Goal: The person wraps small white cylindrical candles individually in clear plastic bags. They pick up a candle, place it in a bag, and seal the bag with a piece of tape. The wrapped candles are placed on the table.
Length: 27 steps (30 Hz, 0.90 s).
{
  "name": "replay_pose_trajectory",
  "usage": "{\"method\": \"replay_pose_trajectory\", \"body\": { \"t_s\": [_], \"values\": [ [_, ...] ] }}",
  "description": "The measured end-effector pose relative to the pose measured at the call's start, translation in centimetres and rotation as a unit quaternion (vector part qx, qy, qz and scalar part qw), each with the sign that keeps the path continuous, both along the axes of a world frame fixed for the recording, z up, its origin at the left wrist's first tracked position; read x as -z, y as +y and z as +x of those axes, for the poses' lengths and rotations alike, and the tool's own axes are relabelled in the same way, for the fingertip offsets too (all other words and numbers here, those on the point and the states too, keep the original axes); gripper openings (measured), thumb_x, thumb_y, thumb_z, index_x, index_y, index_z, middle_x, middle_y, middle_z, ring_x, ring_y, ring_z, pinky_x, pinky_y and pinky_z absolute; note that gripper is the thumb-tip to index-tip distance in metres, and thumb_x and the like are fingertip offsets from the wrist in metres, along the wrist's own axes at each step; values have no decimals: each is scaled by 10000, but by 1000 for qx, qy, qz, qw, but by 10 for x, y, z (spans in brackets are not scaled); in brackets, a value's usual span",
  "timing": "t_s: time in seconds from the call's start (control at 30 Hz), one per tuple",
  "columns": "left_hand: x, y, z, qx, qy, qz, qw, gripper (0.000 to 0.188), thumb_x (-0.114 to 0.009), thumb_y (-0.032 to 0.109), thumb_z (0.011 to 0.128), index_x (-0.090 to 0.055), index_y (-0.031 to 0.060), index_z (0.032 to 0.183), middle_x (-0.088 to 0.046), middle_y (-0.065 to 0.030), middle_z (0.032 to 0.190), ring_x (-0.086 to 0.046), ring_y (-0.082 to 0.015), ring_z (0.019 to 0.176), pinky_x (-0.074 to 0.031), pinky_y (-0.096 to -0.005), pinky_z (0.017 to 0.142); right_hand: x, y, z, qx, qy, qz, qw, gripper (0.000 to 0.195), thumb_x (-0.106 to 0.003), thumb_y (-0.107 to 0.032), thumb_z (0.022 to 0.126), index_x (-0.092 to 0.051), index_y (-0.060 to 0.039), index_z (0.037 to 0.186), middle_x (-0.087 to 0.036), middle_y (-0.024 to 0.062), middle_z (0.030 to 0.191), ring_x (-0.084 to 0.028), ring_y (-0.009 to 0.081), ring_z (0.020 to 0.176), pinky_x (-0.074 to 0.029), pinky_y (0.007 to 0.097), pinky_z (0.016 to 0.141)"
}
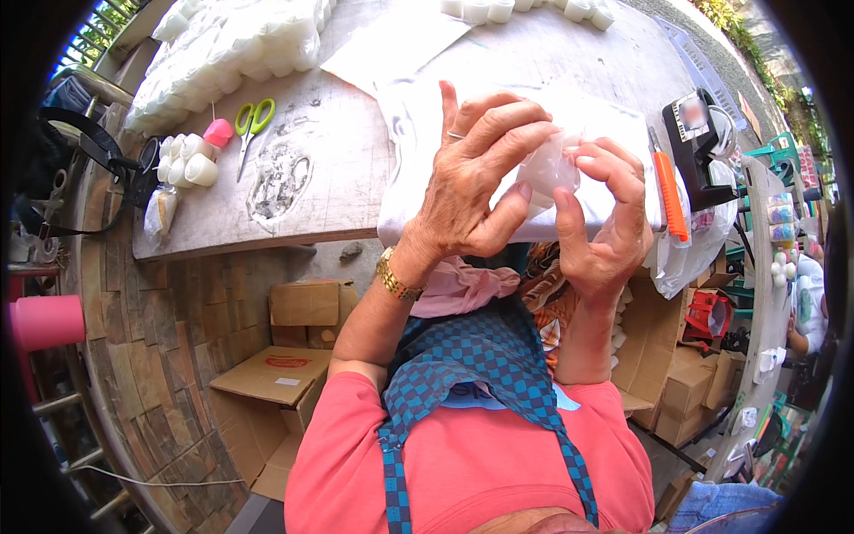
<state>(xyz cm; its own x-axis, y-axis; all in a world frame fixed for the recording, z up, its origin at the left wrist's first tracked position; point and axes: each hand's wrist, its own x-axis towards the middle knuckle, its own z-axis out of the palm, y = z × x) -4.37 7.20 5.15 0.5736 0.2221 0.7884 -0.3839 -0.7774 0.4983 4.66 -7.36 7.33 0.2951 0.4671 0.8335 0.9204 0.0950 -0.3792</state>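
Observation:
Over a white cloth (413,153) at the table's front edge, both hands hold a small white object in clear plastic wrap (550,170). My left hand (477,173) pinches its left side and wears a ring and a gold-coloured watch. My right hand (604,213) grips the wrap from the right, fingertips at its upper edge. Green-handled scissors (252,130) lie on the table to the left, beside a pink candle (218,133) and several white candles (190,162). An orange utility knife (669,193) lies right of the cloth, near a black tape dispenser (697,150).
Many wrapped white candles (247,50) are stacked at the table's back left, and more white pieces (500,10) stand at the back. Cardboard boxes (267,387) sit below on the left, others (687,387) on the right. A person in white (808,300) is at the far right.

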Motion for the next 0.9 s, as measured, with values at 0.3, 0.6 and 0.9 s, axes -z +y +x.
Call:
{"method": "replay_pose_trajectory", "body": {
  "t_s": [0.3,0.6,0.9],
  "values": [
    [-1,-3,1,-24,-3,17,1000,549,-571,243,679,-675,83,1194,-596,-135,1222,-524,-322,1216,-130,-563,1179,-2,-1,-12,18,17,-24,999,244,-761,-42,759,-669,-55,985,-661,98,1090,-602,324,1088,-463,428,914],
    [2,-5,5,-12,-9,-3,1000,595,-583,213,627,-669,149,1213,-571,-64,1249,-486,-317,1255,28,-741,1100,-6,-1,-20,13,85,-1,996,235,-752,-22,771,-680,-55,993,-664,102,1104,-604,325,1114,-464,425,949],
    [7,-2,6,18,-11,-29,999,571,-603,227,634,-597,124,1195,-559,-91,1293,-474,-338,1268,44,-747,1093,-3,1,-22,44,44,-24,998,229,-742,-6,780,-671,-41,995,-655,105,1134,-596,325,1131,-468,434,956]
  ]
}}
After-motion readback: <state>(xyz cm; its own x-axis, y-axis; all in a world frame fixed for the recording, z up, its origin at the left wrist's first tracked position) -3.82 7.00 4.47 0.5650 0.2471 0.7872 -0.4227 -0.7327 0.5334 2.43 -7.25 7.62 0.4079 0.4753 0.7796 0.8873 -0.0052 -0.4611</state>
